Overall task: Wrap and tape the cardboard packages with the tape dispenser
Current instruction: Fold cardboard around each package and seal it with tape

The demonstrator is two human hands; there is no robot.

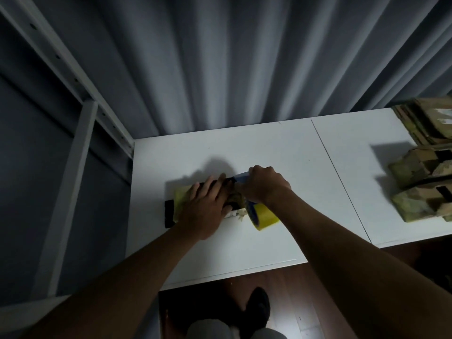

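1. Package [182, 198] lies flat on the white table [281, 152], left of centre, near the table's left edge. A yellowish face shows at its left end; the rest is hidden under the hands.
2. Left hand [208, 206] lies palm-down on the package, fingers straight and spread, pressing it to the table. Nothing is grasped.
3. Right hand [263, 184] is clenched round the tape dispenser [254, 211]. Blue body, with a yellow roll [265, 216] showing below the wrist. The dispenser sits at the package's right end.
4. A dark strip [169, 213] lies at the package's left edge, touching it. Cannot tell whether it is tape or something else.
5. Handling, as a judgement: the package looks light and fairly stiff, flat enough to slide on the smooth table, so a flat palm on top is the sensible hold while tape is drawn across. Corners look soft and easy to crush.
6. Stack of bundles [420, 182] sits at the table's right edge, well apart from the work.
7. Grey curtain [244, 69] behind; metal rack [80, 133] to the left.
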